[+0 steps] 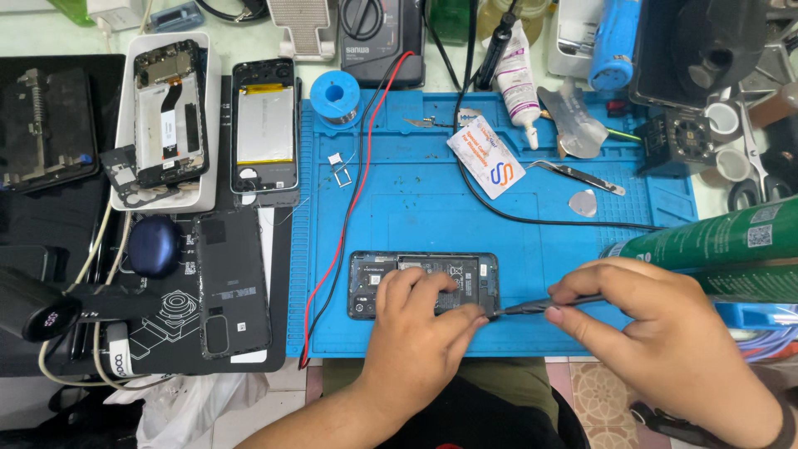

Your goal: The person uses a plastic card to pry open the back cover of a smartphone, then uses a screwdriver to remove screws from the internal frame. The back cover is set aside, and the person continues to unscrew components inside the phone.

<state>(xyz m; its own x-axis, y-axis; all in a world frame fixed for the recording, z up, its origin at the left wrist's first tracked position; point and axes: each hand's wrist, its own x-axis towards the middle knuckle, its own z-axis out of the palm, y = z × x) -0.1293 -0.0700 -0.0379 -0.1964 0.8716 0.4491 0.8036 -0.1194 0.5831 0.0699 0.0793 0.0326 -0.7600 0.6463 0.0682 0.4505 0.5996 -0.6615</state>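
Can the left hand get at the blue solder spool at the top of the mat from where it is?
Probably yes: the left hand rests on the opened phone, and bare blue mat lies between it and the solder spool, crossed only by thin red and black wires.

I counted two hands, my left (420, 333) and my right (657, 333), and one dark tool (540, 306) between them. Opened phones came to three: one (424, 284) on the blue mat (416, 199), one (169, 112) in the white tray (208, 75), one (264, 129) showing its silver battery. One separate black back cover (231, 283) lay by them. There was one blue solder spool (336, 96), one pair of tweezers (578, 176), one card (486, 155), one white tube (517, 83) and two green cans (715, 241).
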